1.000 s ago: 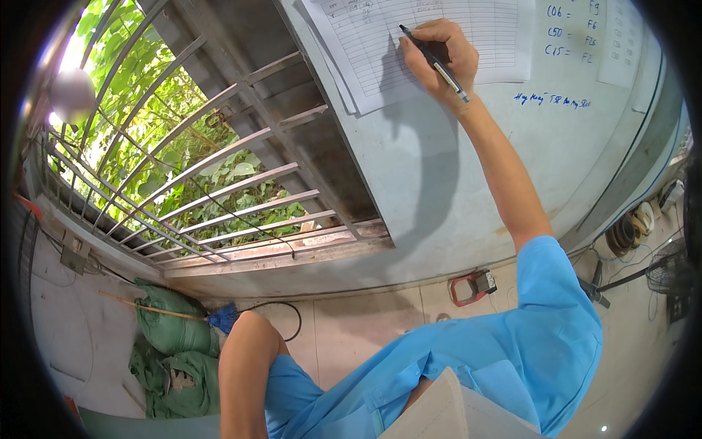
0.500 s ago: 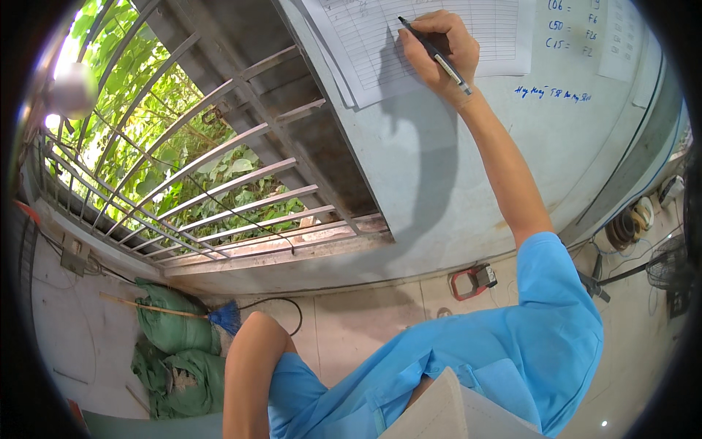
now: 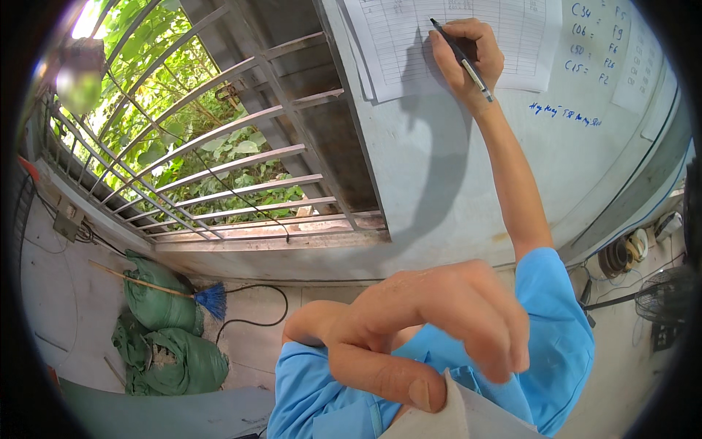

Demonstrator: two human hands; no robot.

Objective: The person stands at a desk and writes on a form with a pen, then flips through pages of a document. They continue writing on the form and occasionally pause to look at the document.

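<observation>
Fingers [image 3: 472, 31] of the right hand [image 3: 488, 64] are closed in a writing grip on a dark pen [image 3: 474, 72]; its tip is directed up and left over ruled sheets [image 3: 391, 62] placed against the wall [image 3: 490, 197]. Contact between tip and paper cannot be confirmed. The left hand [image 3: 431, 307] is held near the camera, fingers curled, thumb set apart from the fingertips and positioned at the edge of a pale flap [image 3: 447, 421] (whether the flap is pinched cannot be determined). Green sacks [image 3: 186, 358] are located below the barred window [image 3: 289, 106].
</observation>
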